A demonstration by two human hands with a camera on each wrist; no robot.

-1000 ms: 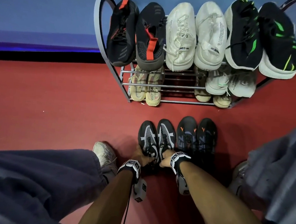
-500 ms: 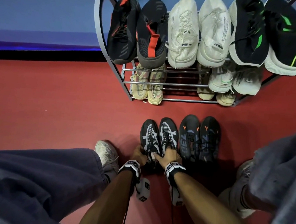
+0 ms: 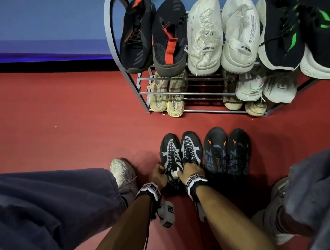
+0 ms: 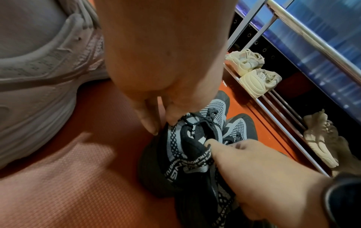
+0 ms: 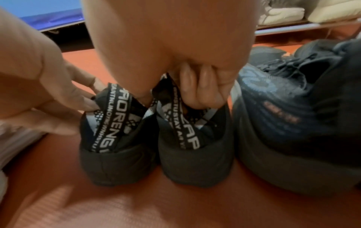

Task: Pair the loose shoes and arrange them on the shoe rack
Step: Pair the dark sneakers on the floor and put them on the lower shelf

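Both hands have shifted along the heels since a second ago, the right one now reaching across both collars. Largest, the shoe rack [image 3: 115, 35] fills the upper right of the frame, its tiers lined with pairs. Below it on the red floor [image 3: 62, 133] stand the black-and-orange pair [image 3: 226, 152] and, touching it at lower centre, the black-and-grey pair [image 3: 180, 151]. The right hand [image 3: 191, 170] curls its fingers [image 5: 203, 91] into the right shoe's collar; the left hand [image 3: 157, 175] pinches the left shoe's collar.
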